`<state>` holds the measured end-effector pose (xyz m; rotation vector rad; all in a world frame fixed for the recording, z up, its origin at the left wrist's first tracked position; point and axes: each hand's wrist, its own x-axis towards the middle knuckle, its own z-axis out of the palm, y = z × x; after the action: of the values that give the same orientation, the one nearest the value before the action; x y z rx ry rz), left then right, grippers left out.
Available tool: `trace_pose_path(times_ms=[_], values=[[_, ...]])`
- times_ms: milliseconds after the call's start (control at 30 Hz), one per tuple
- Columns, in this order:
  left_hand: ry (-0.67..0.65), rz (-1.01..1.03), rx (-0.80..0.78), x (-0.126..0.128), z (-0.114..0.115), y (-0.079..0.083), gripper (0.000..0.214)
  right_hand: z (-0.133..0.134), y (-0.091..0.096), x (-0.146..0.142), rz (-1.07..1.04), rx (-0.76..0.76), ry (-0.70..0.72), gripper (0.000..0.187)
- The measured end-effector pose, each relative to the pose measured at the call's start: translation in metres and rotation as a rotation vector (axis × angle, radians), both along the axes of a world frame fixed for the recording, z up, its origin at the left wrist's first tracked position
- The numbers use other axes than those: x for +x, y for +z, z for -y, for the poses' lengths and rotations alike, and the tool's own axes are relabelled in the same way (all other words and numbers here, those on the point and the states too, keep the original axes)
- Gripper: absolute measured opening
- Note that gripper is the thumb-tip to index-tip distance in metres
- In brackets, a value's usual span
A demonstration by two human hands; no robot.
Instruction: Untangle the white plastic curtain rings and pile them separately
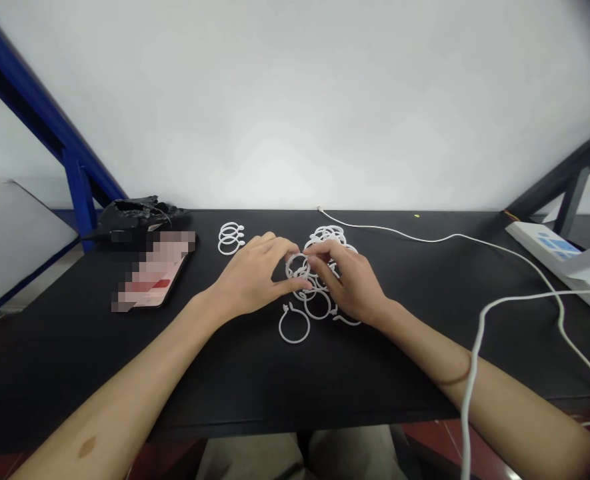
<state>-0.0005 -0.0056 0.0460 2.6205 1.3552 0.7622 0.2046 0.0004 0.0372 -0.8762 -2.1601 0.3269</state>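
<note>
Between both hands, above a pile of the same kind, is a white open ring [287,267] with a small clasp. My left hand [249,275] pinches it from the left, index finger at the top and thumb lower down. From the right, my right hand [351,277] grips its upper edge between thumb and index finger. The pile of white rings [327,233] lies under and behind my right hand and is partly hidden by it. One loose ring [295,343] lies nearest me, its ends apart. Several rings [229,253] overlap in a neat column left of my left hand.
A phone [157,280] lies at the left, with a crumpled black bag [135,215] behind it. A white cable [415,238] runs across the black table [235,380] to the right, and another stretch crosses over my right forearm. White boxes [549,247] stand at the far right.
</note>
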Motion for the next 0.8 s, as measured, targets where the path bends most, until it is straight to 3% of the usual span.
trace_pose_path(times_ms=[300, 533, 667, 800], values=[[-0.031, -0.038, 0.011, 0.003, 0.002, 0.0, 0.046, 0.0, 0.007, -0.001, -0.009, 0.037, 0.033, 0.01], [-0.047, -0.027, 0.052, 0.003, 0.003, 0.0, 0.047, -0.001, 0.001, -0.002, -0.075, 0.026, -0.01, 0.01], [0.084, -0.042, 0.07, -0.008, -0.004, 0.002, 0.038, -0.005, -0.001, 0.0, -0.039, -0.015, -0.049, 0.026], [0.328, -0.12, 0.063, -0.034, -0.016, 0.006, 0.034, -0.003, 0.004, 0.001, 0.175, 0.051, 0.086, 0.022]])
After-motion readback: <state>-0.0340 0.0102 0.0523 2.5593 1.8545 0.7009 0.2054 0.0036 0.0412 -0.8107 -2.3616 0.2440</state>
